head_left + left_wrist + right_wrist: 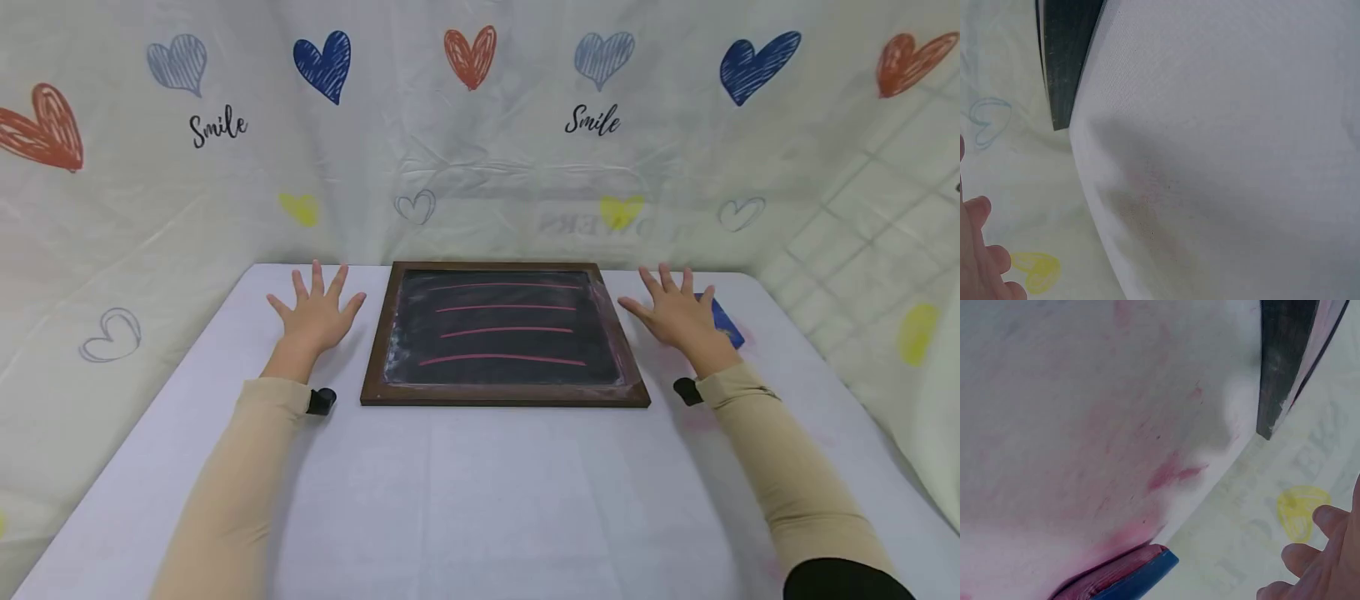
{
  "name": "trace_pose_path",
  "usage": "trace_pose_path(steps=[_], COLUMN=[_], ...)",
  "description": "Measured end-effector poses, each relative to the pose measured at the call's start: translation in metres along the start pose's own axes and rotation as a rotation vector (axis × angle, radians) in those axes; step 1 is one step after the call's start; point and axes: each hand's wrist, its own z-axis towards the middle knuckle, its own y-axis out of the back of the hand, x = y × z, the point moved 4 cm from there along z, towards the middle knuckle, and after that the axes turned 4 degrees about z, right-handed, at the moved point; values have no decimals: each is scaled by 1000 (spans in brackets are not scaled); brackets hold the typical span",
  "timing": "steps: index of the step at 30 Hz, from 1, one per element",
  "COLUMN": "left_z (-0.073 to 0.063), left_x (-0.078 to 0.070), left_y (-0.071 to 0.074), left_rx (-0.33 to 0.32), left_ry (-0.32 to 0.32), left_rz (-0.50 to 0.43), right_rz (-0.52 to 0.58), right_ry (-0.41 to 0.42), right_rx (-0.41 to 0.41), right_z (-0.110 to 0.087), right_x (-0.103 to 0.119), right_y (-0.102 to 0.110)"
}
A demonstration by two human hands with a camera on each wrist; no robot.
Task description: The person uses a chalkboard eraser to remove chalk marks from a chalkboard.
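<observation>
A framed chalkboard (502,342) lies on the table with several pink chalk lines drawn across it; its frame shows edge-on in both wrist views. To its left is my left hand (315,317), fingers spread and holding nothing. On the other side, my right hand (678,315) also has its fingers spread and holds nothing. A blue chalkboard eraser (726,323) lies just beyond the right hand, partly hidden by it. In the right wrist view, the eraser (1132,575) shows a pink-dusted felt side under its blue back. Neither hand touches the board.
The table (480,500) has a white cloth, with pink chalk smears (1172,474) on the right near the eraser. Behind it hangs a pale curtain (510,183) printed with hearts and words. A wristband camera (321,402) sits at the left cuff.
</observation>
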Motion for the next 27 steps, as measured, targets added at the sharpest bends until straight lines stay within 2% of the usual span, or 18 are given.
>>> trace_pose_path(steps=[6, 15, 21, 27], left_z=[-3, -11, -17, -20], left_x=[1, -1, -7, -10], left_y=[0, 0, -2, -15], left_rx=[-17, -31, 24, 102], left_ry=[-20, -113, -157, -216], left_rz=[-1, 21, 53, 64], right_rz=[8, 26, 47, 80], right_ry=[5, 20, 17, -2], right_rx=[11, 21, 47, 85], right_z=[-8, -21, -23, -23], right_x=[-7, -34, -56, -66], right_y=[2, 3, 1, -1])
